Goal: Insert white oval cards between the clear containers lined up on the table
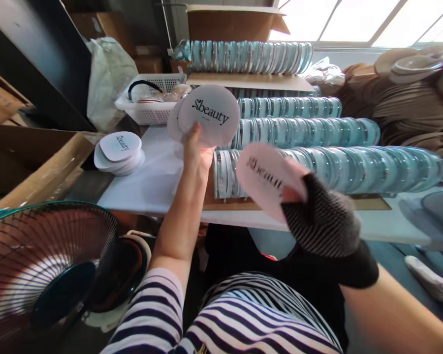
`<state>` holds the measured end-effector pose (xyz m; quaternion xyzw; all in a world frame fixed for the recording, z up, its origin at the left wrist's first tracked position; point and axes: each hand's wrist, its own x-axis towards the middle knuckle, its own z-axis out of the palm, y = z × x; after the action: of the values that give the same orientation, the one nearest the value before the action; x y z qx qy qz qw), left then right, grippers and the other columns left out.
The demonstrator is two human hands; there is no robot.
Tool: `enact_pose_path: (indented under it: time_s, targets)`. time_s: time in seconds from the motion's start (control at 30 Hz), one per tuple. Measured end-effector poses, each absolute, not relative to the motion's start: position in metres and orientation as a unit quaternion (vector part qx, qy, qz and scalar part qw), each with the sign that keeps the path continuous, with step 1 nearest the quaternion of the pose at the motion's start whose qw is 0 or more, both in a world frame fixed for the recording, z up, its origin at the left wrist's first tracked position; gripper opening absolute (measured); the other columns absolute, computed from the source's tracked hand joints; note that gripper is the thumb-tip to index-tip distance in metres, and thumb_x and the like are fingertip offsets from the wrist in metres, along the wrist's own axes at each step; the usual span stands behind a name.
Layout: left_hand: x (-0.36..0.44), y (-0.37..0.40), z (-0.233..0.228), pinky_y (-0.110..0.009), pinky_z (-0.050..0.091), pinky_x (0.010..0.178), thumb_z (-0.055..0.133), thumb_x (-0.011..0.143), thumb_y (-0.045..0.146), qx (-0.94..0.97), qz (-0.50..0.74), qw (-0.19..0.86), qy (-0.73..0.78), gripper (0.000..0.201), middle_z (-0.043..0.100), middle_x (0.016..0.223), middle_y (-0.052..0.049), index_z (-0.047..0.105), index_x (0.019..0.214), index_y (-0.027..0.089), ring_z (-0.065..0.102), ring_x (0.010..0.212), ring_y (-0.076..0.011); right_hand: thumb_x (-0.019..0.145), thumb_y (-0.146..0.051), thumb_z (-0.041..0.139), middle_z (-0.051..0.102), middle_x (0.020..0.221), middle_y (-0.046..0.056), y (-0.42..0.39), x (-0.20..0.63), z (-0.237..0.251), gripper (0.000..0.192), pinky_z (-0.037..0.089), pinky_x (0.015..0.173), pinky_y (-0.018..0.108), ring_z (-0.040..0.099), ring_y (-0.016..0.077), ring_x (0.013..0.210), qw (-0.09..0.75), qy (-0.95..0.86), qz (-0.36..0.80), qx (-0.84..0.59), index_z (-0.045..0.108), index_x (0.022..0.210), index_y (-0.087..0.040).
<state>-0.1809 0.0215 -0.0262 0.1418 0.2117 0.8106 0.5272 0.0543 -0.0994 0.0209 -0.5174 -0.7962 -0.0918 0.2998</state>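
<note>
Holding a fan of round printed cards pinched in my left hand, above the rows of clear lids, I grip one pink card in my gloved right hand just right of it; next, I judge, comes aligning the two.

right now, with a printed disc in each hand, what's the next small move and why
Probably bring the right hand and its disc toward the nearest row of round cases. That disc already hangs just in front of the row, while the left hand holds a few discs higher up.
</note>
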Motion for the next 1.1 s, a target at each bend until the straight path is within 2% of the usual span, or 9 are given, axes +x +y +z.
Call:
enact_pose_path:
  time_s: [0.07,0.17,0.4,0.5,0.6,0.67,0.77,0.93,1.1]
  targets:
    - [-0.186,0.026,-0.032,-0.058,0.032,0.117,0.061,0.094,0.026,0.161,0.794,0.545,0.215,0.04,0.059,0.143,-0.002,0.056,0.133,0.028,0.05,0.135,-0.0249,0.092,-0.036,0.044,0.074,0.083,0.011,-0.12,0.044,0.008,0.053,0.053,0.054,0.041,0.067,0.0284,0.06,0.222,-0.83,-0.046,-0.51,0.052,0.143,-0.026]
    - [-0.182,0.026,-0.034,-0.06,0.031,0.117,0.065,0.091,0.03,0.182,0.791,0.543,0.215,0.035,0.06,0.141,-0.002,0.06,0.126,0.028,0.05,0.135,-0.0259,0.091,-0.035,0.044,0.074,0.081,0.01,-0.118,0.016,-0.004,0.058,0.05,0.052,0.038,0.065,0.0271,0.057,0.157,-0.822,-0.007,-0.547,0.046,0.149,-0.028]
    - [-0.183,0.025,-0.028,-0.063,0.034,0.113,0.057,0.096,0.041,0.146,0.788,0.552,0.23,0.032,0.059,0.142,-0.002,0.059,0.127,0.03,0.043,0.14,-0.0273,0.095,-0.037,0.041,0.074,0.087,0.017,-0.058,-0.038,-0.019,0.062,0.048,0.065,0.036,0.069,0.0287,0.073,0.093,-0.825,0.046,-0.556,0.036,0.152,-0.015]
    - [-0.188,0.028,-0.03,-0.064,0.028,0.115,0.057,0.093,0.054,0.137,0.785,0.559,0.23,0.035,0.061,0.139,0.0,0.064,0.12,0.033,0.031,0.147,-0.0298,0.094,-0.042,0.042,0.072,0.083,0.014,-0.054,-0.032,-0.021,0.054,0.047,0.066,0.035,0.068,0.0275,0.073,0.133,-0.818,0.068,-0.555,0.049,0.139,-0.013]
    - [-0.19,0.03,-0.033,-0.064,0.028,0.115,0.061,0.092,0.048,0.151,0.783,0.557,0.233,0.035,0.061,0.139,0.0,0.062,0.123,0.033,0.036,0.144,-0.0286,0.09,-0.031,0.045,0.07,0.082,0.011,-0.053,-0.02,-0.022,0.028,0.046,0.069,0.033,0.066,0.024,0.076,0.203,-0.811,0.095,-0.54,0.06,0.108,-0.015]
    - [-0.19,0.03,-0.033,-0.063,0.028,0.116,0.058,0.094,0.046,0.145,0.784,0.552,0.245,0.037,0.06,0.14,0.0,0.059,0.128,0.033,0.039,0.143,-0.0273,0.088,-0.03,0.049,0.069,0.082,0.009,-0.05,-0.017,-0.025,0.017,0.046,0.069,0.032,0.064,0.0212,0.075,0.248,-0.804,0.132,-0.525,0.059,0.093,-0.017]
    - [-0.188,0.029,-0.03,-0.061,0.027,0.117,0.053,0.098,0.041,0.136,0.784,0.549,0.255,0.038,0.058,0.143,0.002,0.054,0.135,0.034,0.041,0.142,-0.025,0.088,-0.034,0.052,0.067,0.079,0.006,-0.044,-0.017,-0.028,0.016,0.045,0.066,0.03,0.06,0.0175,0.069,0.295,-0.789,0.194,-0.503,0.056,0.085,-0.019]
    - [-0.187,0.026,-0.026,-0.055,0.032,0.119,0.049,0.1,0.036,0.166,0.776,0.537,0.285,0.043,0.058,0.144,0.006,0.044,0.142,0.038,0.049,0.133,-0.0198,0.084,-0.02,0.053,0.067,0.078,0.006,-0.033,-0.024,-0.023,0.007,0.046,0.069,0.032,0.061,0.0184,0.069,0.226,-0.814,0.173,-0.507,0.059,0.08,-0.019]
    - [-0.188,0.028,-0.026,-0.055,0.029,0.122,0.049,0.097,0.04,0.187,0.762,0.528,0.325,0.045,0.062,0.137,0.011,0.042,0.141,0.047,0.044,0.14,-0.0191,0.083,-0.019,0.054,0.068,0.076,0.009,-0.03,-0.039,-0.018,0.012,0.048,0.068,0.034,0.063,0.0227,0.073,0.117,-0.838,0.109,-0.522,0.066,0.084,-0.018]
